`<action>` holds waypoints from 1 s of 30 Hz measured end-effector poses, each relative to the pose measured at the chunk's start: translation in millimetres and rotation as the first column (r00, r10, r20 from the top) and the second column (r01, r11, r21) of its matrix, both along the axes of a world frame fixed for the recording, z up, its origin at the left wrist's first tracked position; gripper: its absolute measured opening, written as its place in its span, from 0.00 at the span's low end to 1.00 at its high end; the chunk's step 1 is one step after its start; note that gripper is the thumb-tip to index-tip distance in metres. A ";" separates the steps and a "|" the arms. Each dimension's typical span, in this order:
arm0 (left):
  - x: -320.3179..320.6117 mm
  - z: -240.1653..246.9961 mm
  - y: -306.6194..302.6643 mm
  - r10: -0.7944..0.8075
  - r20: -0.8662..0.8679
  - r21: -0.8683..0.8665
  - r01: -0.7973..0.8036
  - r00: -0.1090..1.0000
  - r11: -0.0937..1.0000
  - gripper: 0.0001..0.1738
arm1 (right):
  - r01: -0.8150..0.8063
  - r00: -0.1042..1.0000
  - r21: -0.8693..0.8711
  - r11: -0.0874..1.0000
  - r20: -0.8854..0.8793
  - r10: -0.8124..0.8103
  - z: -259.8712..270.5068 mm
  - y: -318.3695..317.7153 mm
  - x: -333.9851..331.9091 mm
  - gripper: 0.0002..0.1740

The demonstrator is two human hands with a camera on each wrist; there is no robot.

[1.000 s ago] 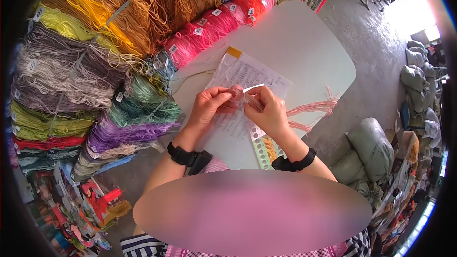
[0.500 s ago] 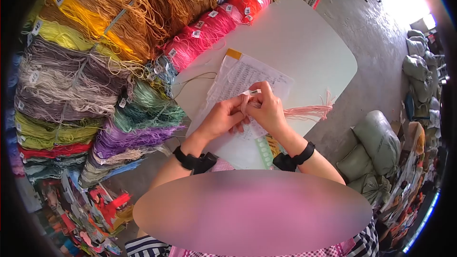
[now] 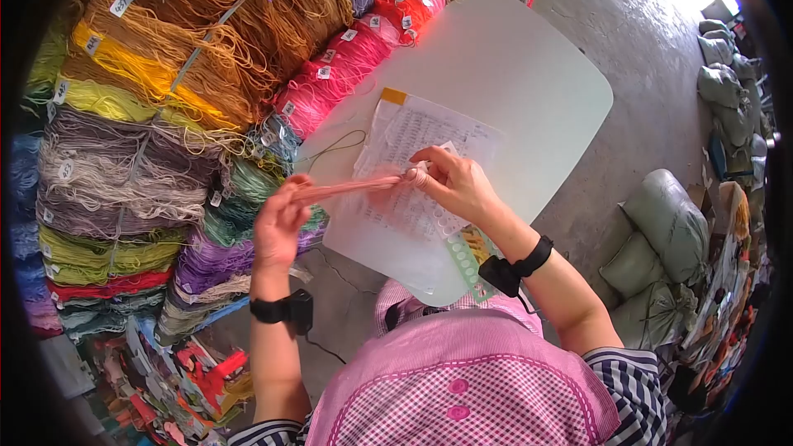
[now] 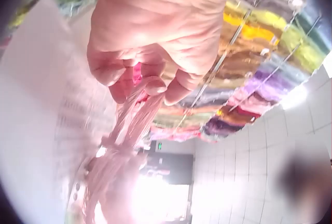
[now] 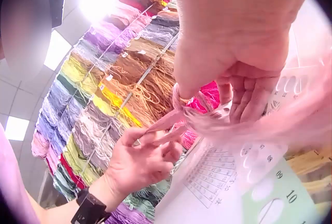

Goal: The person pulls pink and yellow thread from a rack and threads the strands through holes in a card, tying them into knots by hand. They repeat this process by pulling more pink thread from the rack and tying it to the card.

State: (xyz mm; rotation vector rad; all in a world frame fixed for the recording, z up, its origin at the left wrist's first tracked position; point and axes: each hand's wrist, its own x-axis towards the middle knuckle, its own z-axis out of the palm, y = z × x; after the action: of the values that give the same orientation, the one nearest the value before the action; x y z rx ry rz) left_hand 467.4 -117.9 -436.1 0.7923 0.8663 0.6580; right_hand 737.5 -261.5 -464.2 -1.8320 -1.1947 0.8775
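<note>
A skein of pale pink thread (image 3: 347,188) stretches between my two hands over the table. My left hand (image 3: 279,219) holds its loop end off the table's left side; in the left wrist view the loop (image 4: 136,117) runs round the curled fingers. Above the papers, my right hand (image 3: 454,186) pinches the other part of the skein between thumb and fingers. The right wrist view shows strands (image 5: 179,99) wound about the right thumb, with loose strands trailing to the right. A small white tag (image 3: 448,147) shows beside the right fingers.
Printed sheets (image 3: 413,128) lie on the white table (image 3: 537,74), with a green holed card (image 3: 464,258) at the near edge. Labelled skeins (image 3: 215,25) are stacked along the left and back. Full sacks (image 3: 661,231) stand on the floor at the right.
My hands were together over the papers. The left hand has moved away to the left, drawing the thread loop out straight; the right hand stays near the papers.
</note>
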 end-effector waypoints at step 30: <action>60.9 -21.2 -35.9 0.222 -0.743 0.657 0.752 0.631 0.061 0.07 | -0.007 0.985 0.039 0.999 0.175 0.000 -2.4 5.1 -17.7 0.23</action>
State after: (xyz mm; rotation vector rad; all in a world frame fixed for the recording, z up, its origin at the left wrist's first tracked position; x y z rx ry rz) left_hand 528.3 -153.7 -457.3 2.6730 0.7599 0.4260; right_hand 719.8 -256.5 -466.6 -1.9061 -1.3140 0.7008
